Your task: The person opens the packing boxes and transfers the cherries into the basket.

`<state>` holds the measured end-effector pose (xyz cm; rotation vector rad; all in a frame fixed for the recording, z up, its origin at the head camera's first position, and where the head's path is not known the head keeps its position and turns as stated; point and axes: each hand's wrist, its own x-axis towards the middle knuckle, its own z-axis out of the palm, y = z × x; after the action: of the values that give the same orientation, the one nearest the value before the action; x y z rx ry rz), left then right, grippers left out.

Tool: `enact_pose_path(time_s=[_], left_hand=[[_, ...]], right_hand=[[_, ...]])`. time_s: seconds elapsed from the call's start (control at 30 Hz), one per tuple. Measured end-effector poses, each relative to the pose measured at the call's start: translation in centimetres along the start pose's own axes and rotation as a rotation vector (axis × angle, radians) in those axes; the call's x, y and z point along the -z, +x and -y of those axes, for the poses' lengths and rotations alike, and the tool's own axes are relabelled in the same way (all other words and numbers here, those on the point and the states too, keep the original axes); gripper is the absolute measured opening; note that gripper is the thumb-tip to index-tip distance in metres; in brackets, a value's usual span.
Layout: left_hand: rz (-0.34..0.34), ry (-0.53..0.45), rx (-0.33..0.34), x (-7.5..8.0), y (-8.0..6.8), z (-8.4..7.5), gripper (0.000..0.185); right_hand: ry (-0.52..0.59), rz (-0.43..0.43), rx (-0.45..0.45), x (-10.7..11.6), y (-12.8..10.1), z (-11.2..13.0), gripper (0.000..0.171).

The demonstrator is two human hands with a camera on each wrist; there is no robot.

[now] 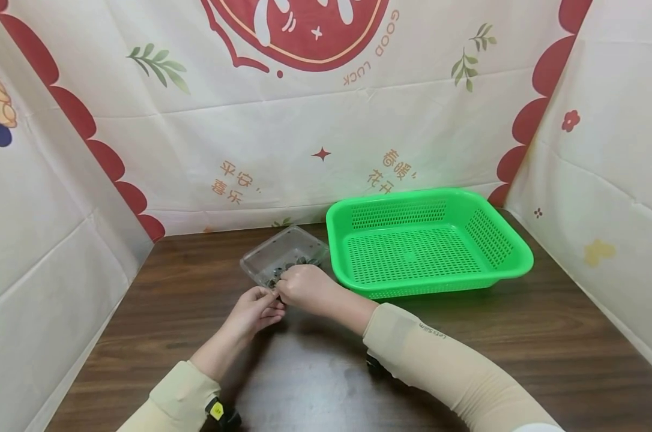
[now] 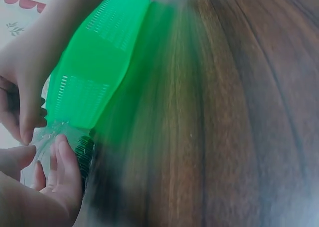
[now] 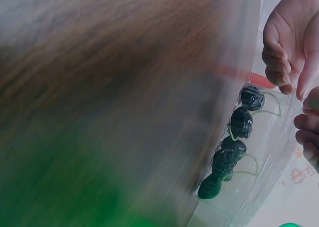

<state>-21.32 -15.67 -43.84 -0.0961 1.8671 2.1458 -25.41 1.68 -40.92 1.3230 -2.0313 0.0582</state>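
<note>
A clear plastic box (image 1: 274, 249) sits on the table left of the green basket, with several dark cherries (image 3: 241, 122) with green stems gathered along its near side. At its near corner my left hand (image 1: 258, 312) holds the edge between thumb and fingers. Fingers of my right hand (image 1: 307, 288) are curled and pinch at the same corner, close to the left thumb. In the left wrist view, the left hand (image 2: 57, 187) lies just below the right hand (image 2: 30, 87). The exact contact between the fingertips and the box edge is partly hidden.
A large green basket (image 1: 412, 285) with a perforated bottom stands right of the box. The brown wooden table (image 1: 326, 384) meets printed cloth walls at the back and both sides. Dark wrist straps (image 1: 223, 414) sit at the sleeves.
</note>
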Motion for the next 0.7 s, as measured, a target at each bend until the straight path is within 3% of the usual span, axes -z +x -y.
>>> enact_pose_path(time_s=[0.4, 0.7], left_hand=[[-0.087, 0.038, -0.009, 1.0, -0.1, -0.4, 0.015], [-0.142, 0.029, 0.017, 1.9, -0.3, -0.6, 0.02]], right_hand=[[-0.038, -0.059, -0.034, 0.4, -0.4, -1.1, 0.024], [-0.072, -0.025, -0.049, 0.8, -0.9, -1.8, 0.023]])
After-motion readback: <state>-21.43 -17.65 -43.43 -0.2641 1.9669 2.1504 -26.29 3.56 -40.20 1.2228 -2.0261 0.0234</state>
